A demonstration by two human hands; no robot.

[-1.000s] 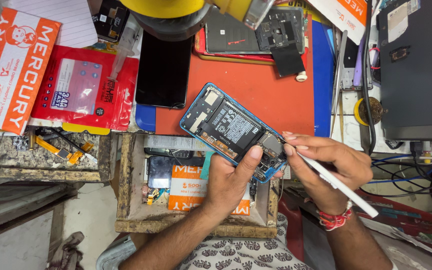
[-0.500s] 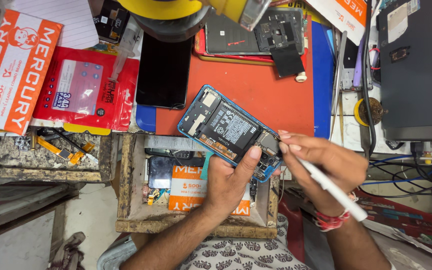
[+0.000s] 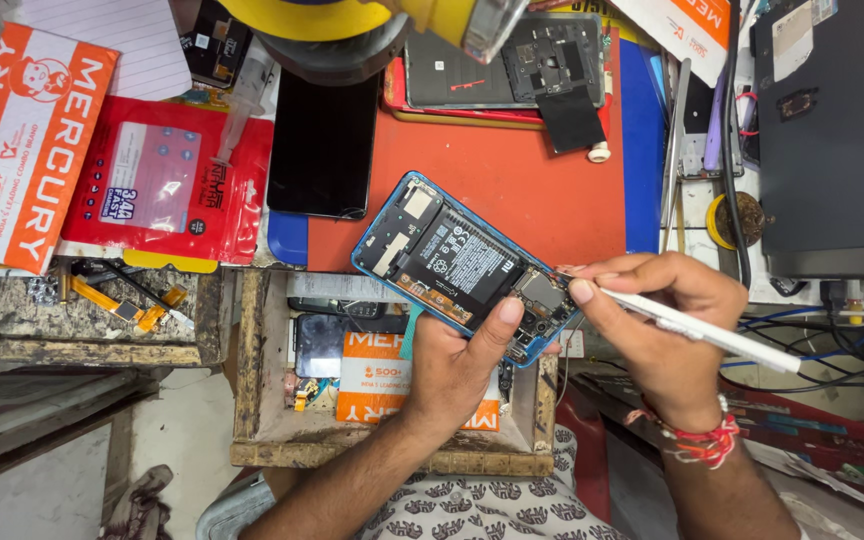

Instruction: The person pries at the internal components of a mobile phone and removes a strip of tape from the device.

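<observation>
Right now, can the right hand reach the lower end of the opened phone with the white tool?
Probably yes. The right hand holds the white tool with its tip at the lower end of the opened phone. The left hand grips the phone from below, its thumb beside that spot, not covering it.

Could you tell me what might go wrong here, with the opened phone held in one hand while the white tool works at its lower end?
The white tool in the right hand could slip and scratch the exposed board. The opened phone rests only in the left hand, above an open wooden drawer, so it might drop in.
</observation>
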